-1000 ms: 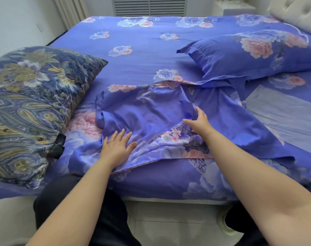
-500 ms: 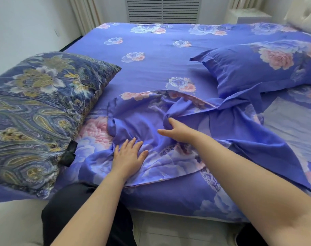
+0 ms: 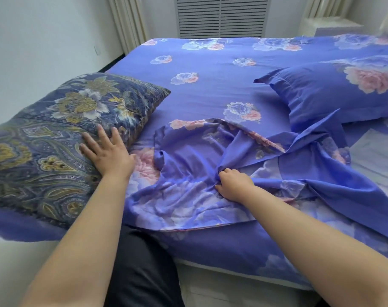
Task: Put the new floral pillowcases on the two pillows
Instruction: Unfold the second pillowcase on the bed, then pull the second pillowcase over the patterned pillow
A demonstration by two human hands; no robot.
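Note:
A loose blue floral pillowcase (image 3: 188,187) lies crumpled on the bed near the front edge. My right hand (image 3: 233,183) grips a bunched fold at its middle, fingers curled into the cloth. To the left lies a pillow in a dark paisley cover (image 3: 44,151). My left hand (image 3: 106,151) rests flat on that pillow's right side, fingers spread. A second pillow in a blue floral case (image 3: 334,94) lies at the right, further back.
The bed (image 3: 210,69) carries a matching blue floral sheet. A pale folded cloth (image 3: 379,156) lies at the right edge. A louvred panel (image 3: 221,16) and curtains stand behind the bed. My dark-clothed knee (image 3: 140,269) is against the bed's front edge.
My left hand left the pillowcase and moved left onto the paisley pillow. My right hand closed on a fold of the pillowcase and drew it toward me.

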